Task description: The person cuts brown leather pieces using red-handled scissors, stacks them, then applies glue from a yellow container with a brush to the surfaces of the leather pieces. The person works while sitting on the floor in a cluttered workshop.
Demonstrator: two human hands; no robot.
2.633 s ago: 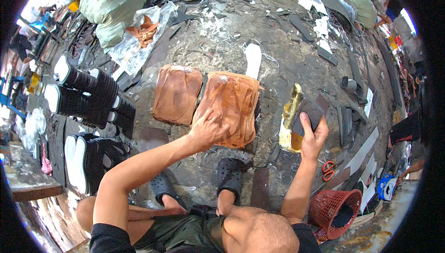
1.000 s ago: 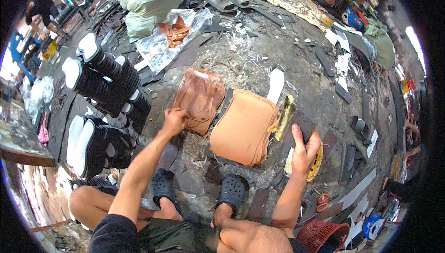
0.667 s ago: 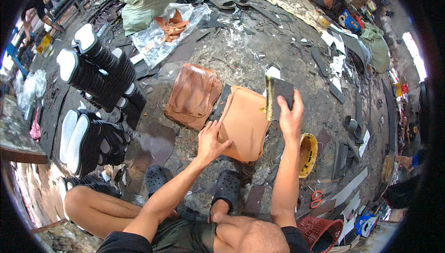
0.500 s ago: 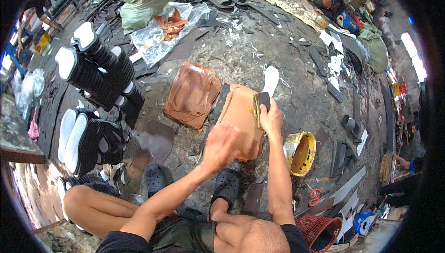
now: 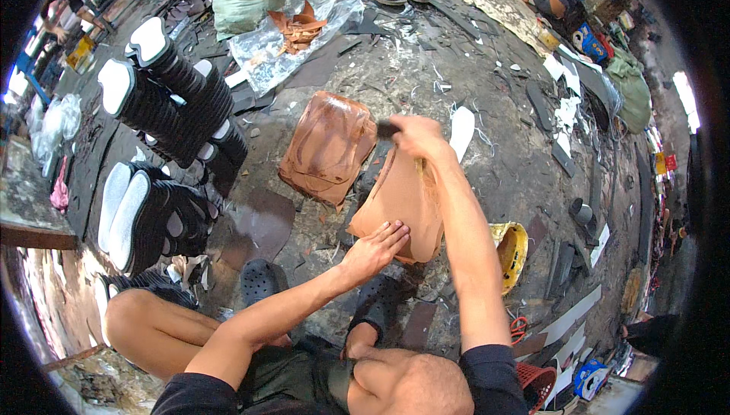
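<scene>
My left hand (image 5: 376, 249) lies with fingers stretched out on the near part of a stack of tan leather-like sheets (image 5: 401, 200), whose top sheet curves up on the far side. At the far edge of that stack, my right hand (image 5: 418, 138) grips a dark flat glue spreader (image 5: 386, 128), blurred by motion. Just left of them sits a second pile of brown sheets (image 5: 325, 145), its top wet-looking and streaked with dark curves. Partly behind my right forearm stands a yellow-smeared glue tub (image 5: 517, 246).
Tall stacks of black soles with white tops (image 5: 160, 111) stand on the left. A clear plastic bag (image 5: 255, 54) with brown scraps lies beyond the piles. A white insole (image 5: 461, 132), red scissors (image 5: 518, 329) and a red basket (image 5: 535, 384) are on the right. Other people sit farther off.
My right hand has swept the spreader left to the sheets' far edge. My left hand has settled flat on the near part. The top sheet now curves, and the whole view has shifted slightly.
</scene>
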